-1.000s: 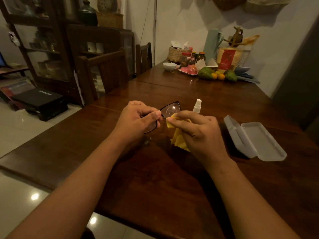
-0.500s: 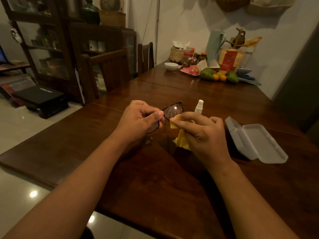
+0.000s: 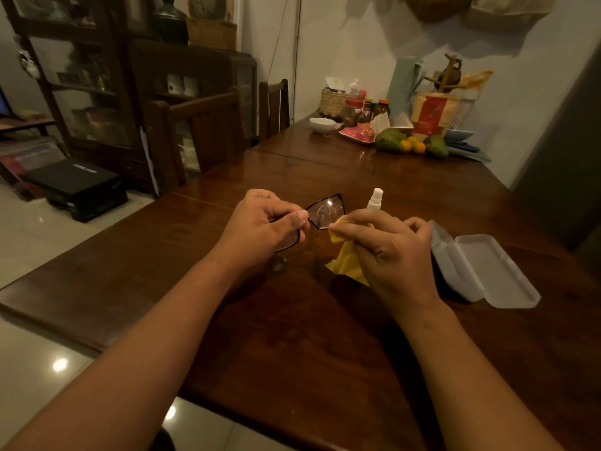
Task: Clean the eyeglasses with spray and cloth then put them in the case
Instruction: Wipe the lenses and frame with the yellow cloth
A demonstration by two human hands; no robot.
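Note:
Black-framed eyeglasses are held above the wooden table. My left hand pinches the frame at its middle, hiding one lens. My right hand grips a yellow cloth, whose top corner touches the lower edge of the visible lens. A small white spray bottle stands upright just behind my right hand. An open white glasses case lies on the table to the right of that hand, lid folded flat.
At the table's far end stand a white bowl, jars, a woven basket, fruit and packets. Wooden chairs line the left side. A dark cabinet and a black box sit on the floor at left.
Both hands have stayed nearly in place; the cloth's corner has slid slightly along the lower edge of the lens. The camera view has shifted a little.

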